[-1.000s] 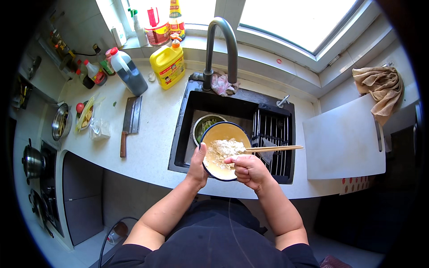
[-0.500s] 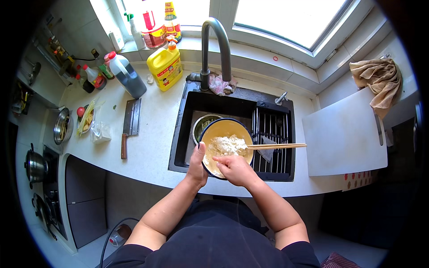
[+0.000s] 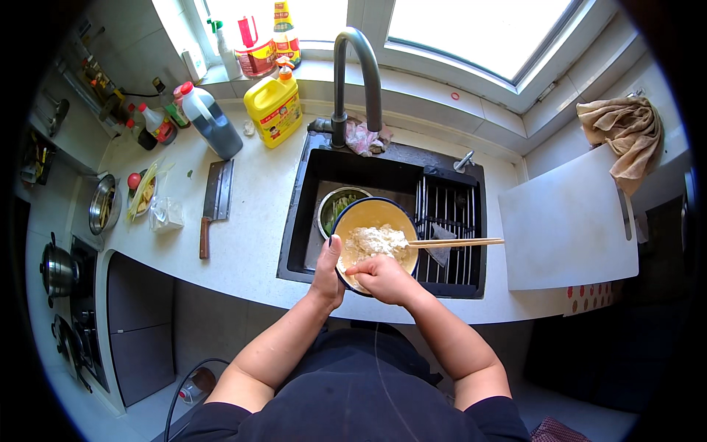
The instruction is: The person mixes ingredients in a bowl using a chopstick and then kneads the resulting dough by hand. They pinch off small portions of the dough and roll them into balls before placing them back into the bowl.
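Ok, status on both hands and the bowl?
Left hand gripping bowl at its left side. Right hand over its near side, finger extended. White floury clumps inside. Chopsticks jutting past right rim.

Daylight glowed flat white through the pale-framed window [image 3: 482, 33] beyond the counter [image 3: 258, 206], with a tiled sill [image 3: 434, 89] beneath it. On the left, a light-coloured tiled wall [image 3: 136, 33] stood in duller shade. The white counter ran across the room, with a two-part grey cabinet [image 3: 140, 368] under its left side, a pale floor [image 3: 147, 409] below and deep shadow at the lower right
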{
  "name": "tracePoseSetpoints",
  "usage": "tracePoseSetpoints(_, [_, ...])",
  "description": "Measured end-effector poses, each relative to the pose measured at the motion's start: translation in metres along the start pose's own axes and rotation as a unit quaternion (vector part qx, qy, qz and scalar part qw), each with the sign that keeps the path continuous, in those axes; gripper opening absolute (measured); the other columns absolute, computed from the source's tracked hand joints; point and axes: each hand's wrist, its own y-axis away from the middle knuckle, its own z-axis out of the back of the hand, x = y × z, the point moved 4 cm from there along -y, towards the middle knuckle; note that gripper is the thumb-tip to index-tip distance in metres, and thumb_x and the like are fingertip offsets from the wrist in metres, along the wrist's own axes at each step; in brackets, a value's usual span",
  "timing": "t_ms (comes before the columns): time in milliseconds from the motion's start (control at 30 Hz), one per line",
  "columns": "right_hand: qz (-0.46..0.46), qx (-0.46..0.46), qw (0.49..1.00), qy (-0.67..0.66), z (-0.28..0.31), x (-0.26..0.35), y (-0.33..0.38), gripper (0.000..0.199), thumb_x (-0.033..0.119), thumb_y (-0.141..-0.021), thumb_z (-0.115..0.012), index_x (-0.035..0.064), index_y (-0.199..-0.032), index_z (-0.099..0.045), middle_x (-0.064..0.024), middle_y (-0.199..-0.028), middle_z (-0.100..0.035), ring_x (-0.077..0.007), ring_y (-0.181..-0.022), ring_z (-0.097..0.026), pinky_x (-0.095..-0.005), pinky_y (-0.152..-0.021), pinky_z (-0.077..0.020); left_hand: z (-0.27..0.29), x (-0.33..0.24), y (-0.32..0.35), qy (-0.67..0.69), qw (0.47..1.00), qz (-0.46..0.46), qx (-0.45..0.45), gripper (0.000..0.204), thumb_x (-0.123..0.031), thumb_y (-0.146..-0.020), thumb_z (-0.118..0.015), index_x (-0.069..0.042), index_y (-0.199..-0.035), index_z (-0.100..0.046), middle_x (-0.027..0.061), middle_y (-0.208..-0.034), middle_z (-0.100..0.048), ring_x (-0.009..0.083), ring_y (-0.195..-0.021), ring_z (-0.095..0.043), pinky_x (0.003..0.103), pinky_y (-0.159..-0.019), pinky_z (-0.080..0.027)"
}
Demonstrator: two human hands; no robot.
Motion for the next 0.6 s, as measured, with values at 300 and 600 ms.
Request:
tracePoseSetpoints(300, [-0.083, 0.114, 0.938, -0.318, 0.010, 0.008, 0.020, 0.019, 0.009, -0.084, -0.053, 0.0013, -0.095, -0.067, 0.0055, -0.053, -0.045, -0.0027, -0.044, -0.032, -0.0180, -0.041, -0.0247, 0.004, -0.005, -0.002, -0.002, 1.000, 0.003, -0.012, 0.061, -0.052, -0.088, -0.046, -0.002, -0.123, -0.042, 0.0119, -0.118, -0.053, 0.0219, -0.109, -0.053, 0.034, -0.094, -0.041])
tracePoseSetpoints(600, [-0.097, -0.107, 0.964, -0.221, 0.045, -0.078, 0.022, 0.013, 0.010, -0.075, -0.066, 0.0019, -0.084, -0.070, 0.0029, -0.056, -0.055, -0.0042, -0.047, -0.043, -0.0180, -0.044, -0.0341, 0.019, -0.037, -0.014, -0.003, 0.996, -0.059, -0.071, 0.072, -0.058, -0.086, -0.045, -0.002, -0.131, -0.036, 0.0134, -0.129, -0.046, 0.0243, -0.119, -0.046, 0.036, -0.100, -0.036])
